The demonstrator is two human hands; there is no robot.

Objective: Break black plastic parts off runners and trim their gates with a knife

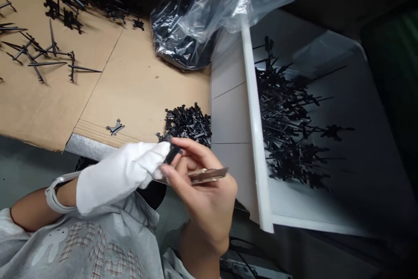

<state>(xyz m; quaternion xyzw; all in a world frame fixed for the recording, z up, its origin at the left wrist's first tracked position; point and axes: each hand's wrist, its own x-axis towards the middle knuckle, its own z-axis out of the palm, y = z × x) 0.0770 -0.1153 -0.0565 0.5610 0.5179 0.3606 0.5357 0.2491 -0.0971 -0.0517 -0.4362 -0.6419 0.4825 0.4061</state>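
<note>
A hand can pass over the flat brown cardboard (140, 83) ahead of the gloved left hand (120, 174). The white bin wall (257, 126) stands in the way on the right, and a black pile (187, 124) blocks the way straight ahead.

Small black moulded plastic piece (172, 153), tilted; narrow flat metal tool (207, 175), nearly level, tip rightward

**Q:** What lettering can be read?

**A:** None with certainty. Plaid letters (98, 246) on the grey sweatshirt (140, 231) appear upside down and run out of frame, so they stay illegible. A rabbit motif (50, 244) stands beside them.

**Q:** Any other labels or numbers?

**A:** None legible.
</note>
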